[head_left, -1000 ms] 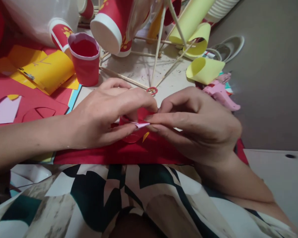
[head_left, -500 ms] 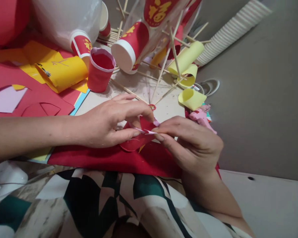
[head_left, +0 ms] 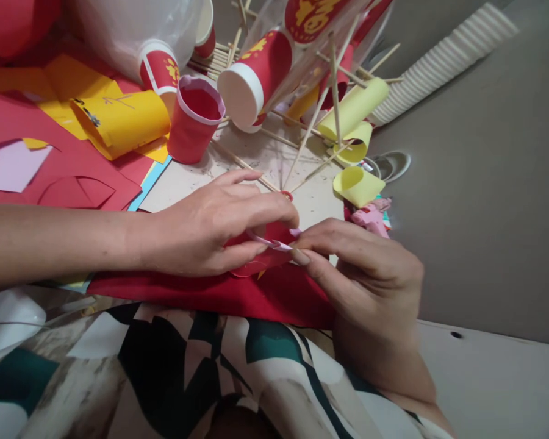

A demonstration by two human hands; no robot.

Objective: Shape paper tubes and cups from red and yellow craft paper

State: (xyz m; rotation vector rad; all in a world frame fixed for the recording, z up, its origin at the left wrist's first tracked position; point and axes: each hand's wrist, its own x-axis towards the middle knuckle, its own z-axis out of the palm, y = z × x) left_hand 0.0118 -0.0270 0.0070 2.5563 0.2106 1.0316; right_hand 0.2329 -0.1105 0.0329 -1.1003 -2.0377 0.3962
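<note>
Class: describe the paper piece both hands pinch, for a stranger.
Over the big red sheet at the near edge, left hand and right hand pinch a small red piece. Unlike flat sheets nearby, it curls, edged with a pink strip.

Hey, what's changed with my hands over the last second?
The right hand has drawn back toward the body; only its fingertips now pinch the thin pink paper strip. The left hand still holds the small curved red paper piece.
</note>
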